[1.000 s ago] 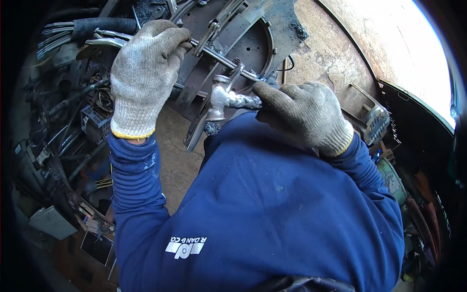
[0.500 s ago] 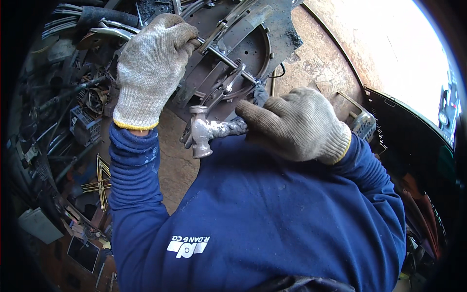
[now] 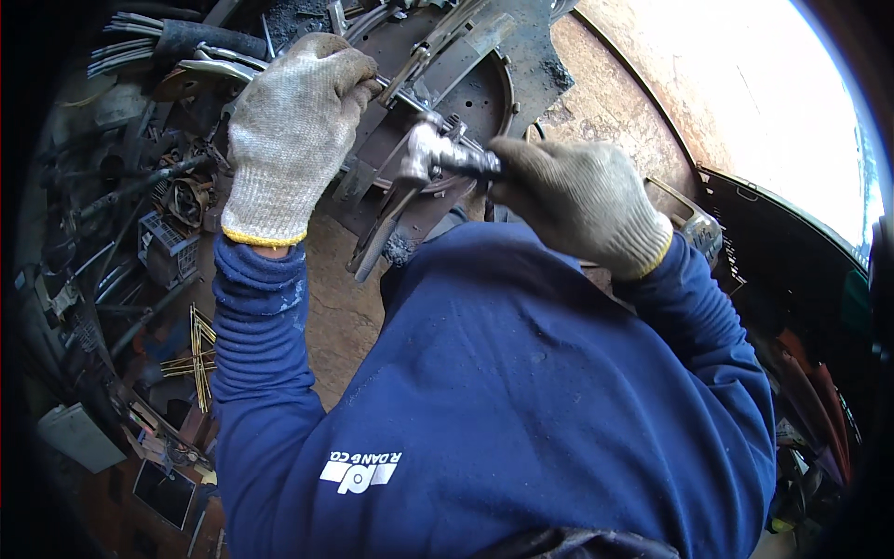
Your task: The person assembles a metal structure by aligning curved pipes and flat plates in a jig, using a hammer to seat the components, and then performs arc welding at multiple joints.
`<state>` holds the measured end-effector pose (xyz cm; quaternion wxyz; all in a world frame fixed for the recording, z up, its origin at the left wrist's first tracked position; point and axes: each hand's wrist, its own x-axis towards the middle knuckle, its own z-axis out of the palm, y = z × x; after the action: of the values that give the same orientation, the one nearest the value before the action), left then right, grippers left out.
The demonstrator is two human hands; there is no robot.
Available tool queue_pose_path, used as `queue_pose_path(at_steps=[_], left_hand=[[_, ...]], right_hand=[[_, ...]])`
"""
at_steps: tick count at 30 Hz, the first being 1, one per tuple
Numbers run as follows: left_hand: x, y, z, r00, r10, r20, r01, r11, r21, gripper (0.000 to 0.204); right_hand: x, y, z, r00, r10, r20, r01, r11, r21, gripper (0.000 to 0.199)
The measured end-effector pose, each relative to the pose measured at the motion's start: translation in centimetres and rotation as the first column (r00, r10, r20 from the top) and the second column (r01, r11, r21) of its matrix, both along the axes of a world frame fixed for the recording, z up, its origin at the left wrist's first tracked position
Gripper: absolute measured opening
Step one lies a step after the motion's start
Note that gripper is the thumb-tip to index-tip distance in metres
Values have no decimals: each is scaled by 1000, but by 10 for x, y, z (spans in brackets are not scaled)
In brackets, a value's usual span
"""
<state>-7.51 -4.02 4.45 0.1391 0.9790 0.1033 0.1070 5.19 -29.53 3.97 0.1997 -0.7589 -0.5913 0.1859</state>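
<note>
My left hand [image 3: 293, 144], in a pale knitted glove with a yellow cuff edge, is closed with its fingertips round the near-left end of a thin metal rod [image 3: 402, 95]. The rod lies slantwise across a dark metal fixture [image 3: 480, 93] with a round plate and flat bars. In a matching, dirtier glove, my right hand [image 3: 591, 210] grips a hammer [image 3: 424, 154] by its dark handle. The blurred silvery hammer head is over the fixture, close to the rod; contact cannot be made out. Below the head, a long narrow metal piece [image 3: 382, 228] sticks out toward me.
Bundled welding rods [image 3: 126, 47] lie at the far left. Scrap metal, a grey plastic crate [image 3: 168, 247] and crossed brass-coloured rods [image 3: 198, 359] crowd the left side. A dark panel [image 3: 782, 233] stands on the right, beside brown concrete floor [image 3: 615, 121].
My right hand has swung the hammer up and away from me, bringing its head from beside my body to over the fixture. My left hand has stayed nearly still on the rod.
</note>
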Motion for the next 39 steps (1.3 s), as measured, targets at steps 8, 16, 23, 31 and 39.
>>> queue_pose_path(at_steps=[8,16,23,31,39], left_hand=[[-2,2,-2,1000,-9,9,9,1000,2,18],[-4,3,-5,999,-20,39,21,1000,-23,19],[-25,15,13,944,1,329,-50,989,141,17],[-56,-15,12,985,104,138,-105,995,1,15],[-42,-34,-18,982,162,-95,-185,926,-331,48]], right_hand=[[-17,-5,20,990,141,-28,-139,989,54,41],[-11,3,-11,996,-80,-45,82,995,62,33],[-17,-13,-3,986,-10,-164,24,996,84,41],[-11,-37,-18,937,-193,-292,225,971,79,42],[-8,-10,6,979,-101,-177,126,983,136,39]])
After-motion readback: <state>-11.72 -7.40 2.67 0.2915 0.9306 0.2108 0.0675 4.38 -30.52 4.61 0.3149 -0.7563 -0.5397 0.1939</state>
